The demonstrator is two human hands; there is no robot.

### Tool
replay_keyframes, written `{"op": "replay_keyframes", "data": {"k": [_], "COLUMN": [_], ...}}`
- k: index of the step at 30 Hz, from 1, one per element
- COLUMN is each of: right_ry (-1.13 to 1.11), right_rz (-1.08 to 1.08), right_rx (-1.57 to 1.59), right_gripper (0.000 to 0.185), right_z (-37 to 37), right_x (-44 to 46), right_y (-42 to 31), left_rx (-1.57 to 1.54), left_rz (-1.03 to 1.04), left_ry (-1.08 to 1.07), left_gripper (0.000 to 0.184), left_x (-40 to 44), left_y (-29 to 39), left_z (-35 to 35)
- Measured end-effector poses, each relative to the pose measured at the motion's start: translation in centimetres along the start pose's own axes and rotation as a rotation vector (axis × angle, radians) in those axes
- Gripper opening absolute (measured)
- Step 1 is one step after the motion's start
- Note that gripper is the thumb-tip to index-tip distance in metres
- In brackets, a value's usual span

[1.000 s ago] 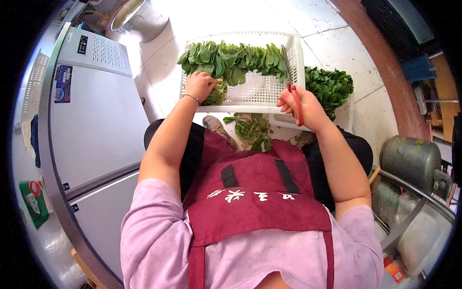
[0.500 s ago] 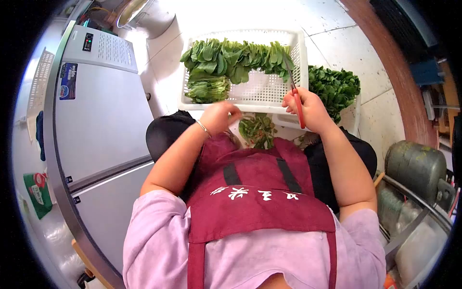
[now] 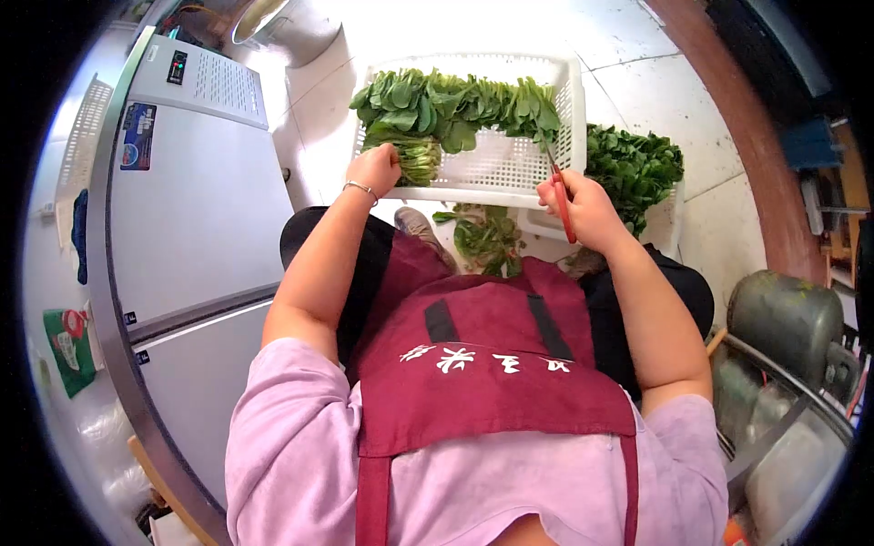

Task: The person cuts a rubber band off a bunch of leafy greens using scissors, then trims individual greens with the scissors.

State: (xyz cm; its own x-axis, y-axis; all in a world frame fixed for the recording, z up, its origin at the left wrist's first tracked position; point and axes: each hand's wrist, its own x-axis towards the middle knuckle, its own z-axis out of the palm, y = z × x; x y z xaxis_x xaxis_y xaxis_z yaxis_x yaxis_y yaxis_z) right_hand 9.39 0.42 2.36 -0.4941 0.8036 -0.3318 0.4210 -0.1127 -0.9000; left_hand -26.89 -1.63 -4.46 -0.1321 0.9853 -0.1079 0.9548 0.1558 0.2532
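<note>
Head view: gripping red scissors point(image 3: 562, 205) in right hand point(image 3: 594, 211), fingers clenched round handles, at right end of white basket point(image 3: 473, 194). Left hand point(image 3: 373, 170) curled beside short bundle point(image 3: 421, 164), basket's near-left corner; cannot tell if grasping stems. Looks partway: leafy row point(image 3: 416, 102) already laid along basket's far side, plus short bundle. Apparently left: leafy pile point(image 3: 635, 173) outside basket's right wall. Loose scraps point(image 3: 487, 238) below basket's near edge.

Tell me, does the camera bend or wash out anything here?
Head view: wide-angle distortion bows the white cabinet, and corners go black; head view: glare bleaches the floor beyond the basket; head view: left hand and right hand look fairly sharp.
</note>
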Motion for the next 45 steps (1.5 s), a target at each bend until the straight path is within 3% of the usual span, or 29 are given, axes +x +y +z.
{"op": "replay_keyframes", "data": {"k": [2, 4, 6, 7, 9, 10, 12, 14, 17, 21, 24, 30, 32, 34, 37, 38, 41, 43, 45], "right_ry": [-0.006, 0.000, -0.008, -0.018, -0.005, 0.005, 0.012, 0.021, 0.010, 0.009, -0.005, -0.009, 0.001, 0.029, 0.019, 0.016, 0.028, 0.004, -0.016], "right_rz": [-0.017, -0.069, -0.062, -0.053, -0.027, -0.007, -0.020, -0.038, -0.036, -0.036, -0.035, -0.032, -0.037, -0.055, -0.031, -0.035, -0.010, 0.050, 0.027], "right_rx": [0.023, 0.063, 0.042, 0.025, -0.005, -0.035, -0.026, -0.016, 0.010, -0.026, -0.039, -0.077, -0.058, -0.018, -0.040, -0.048, -0.056, -0.001, 0.099], "right_gripper": [0.038, 0.037, 0.038, 0.038, 0.038, 0.038, 0.038, 0.038, 0.040, 0.041, 0.035, 0.027, 0.027, 0.040, 0.040, 0.040, 0.039, 0.038, 0.036], "right_z": [0.5, 0.8, 0.8, 0.8, 0.6, 0.5, 0.5, 0.6, 0.6, 0.4, 0.3, 0.2, 0.3, 0.5, 0.6, 0.7, 1.3, 1.8, 2.5], "right_x": [0.2, 0.4, 0.6, 0.5, 0.3, 0.3, 0.4, 0.5, 0.5, 0.5, 0.3, 0.1, 0.3, 0.5, 0.6, 0.6, 0.6, 0.4, -0.4], "right_y": [0.2, 0.4, 0.2, 0.0, -0.3, -0.4, 0.0, 0.5, 0.8, 0.8, -0.1, -0.1, 0.6, 1.3, 1.4, 1.5, 2.0, 1.9, 0.7], "left_rx": [0.194, 0.178, 0.154, 0.151, 0.204, 0.203, 0.352, 0.350, 0.312, 0.353, 0.353, 0.266, 0.086, 0.029, -0.607, -1.043, -1.303, -1.742, -1.856], "left_rz": [-0.129, -0.140, 0.068, 0.072, 0.506, 0.509, 0.305, 0.264, 0.138, 0.114, 0.213, 0.271, 0.267, 0.229, 0.020, 0.006, -0.033, -0.151, -0.009], "left_ry": [-0.082, -0.037, 0.233, 0.232, 0.116, 0.117, -0.191, -0.214, -0.194, -0.173, -0.179, 0.013, 0.211, 0.255, 0.276, 0.246, 0.280, 0.058, -0.128], "left_gripper": [0.012, 0.012, 0.018, 0.018, 0.015, 0.015, 0.012, 0.013, 0.049, 0.045, 0.039, 0.030, 0.028, 0.025, 0.023, 0.024, 0.028, 0.035, 0.044], "left_x": [-0.7, -0.9, -0.6, -0.5, -0.5, -0.2, 0.7, 1.5, 1.8, 2.2, 2.3, 1.0, 1.2, 1.0, 0.3, 0.1, -2.0, -4.0, -5.9], "left_y": [-0.9, -1.0, -0.5, 0.7, 3.0, 3.7, 4.8, 4.1, 3.3, 2.2, 1.4, 1.8, 0.6, 0.0, -0.7, -0.7, 0.3, 2.2, 4.3], "left_z": [-0.4, 0.1, 0.8, 0.3, -0.5, -0.2, 0.3, 1.2, 1.3, 2.0, 1.7, 0.0, -0.1, -1.3, -3.2, -3.6, -6.4, -7.9, -8.2]}}
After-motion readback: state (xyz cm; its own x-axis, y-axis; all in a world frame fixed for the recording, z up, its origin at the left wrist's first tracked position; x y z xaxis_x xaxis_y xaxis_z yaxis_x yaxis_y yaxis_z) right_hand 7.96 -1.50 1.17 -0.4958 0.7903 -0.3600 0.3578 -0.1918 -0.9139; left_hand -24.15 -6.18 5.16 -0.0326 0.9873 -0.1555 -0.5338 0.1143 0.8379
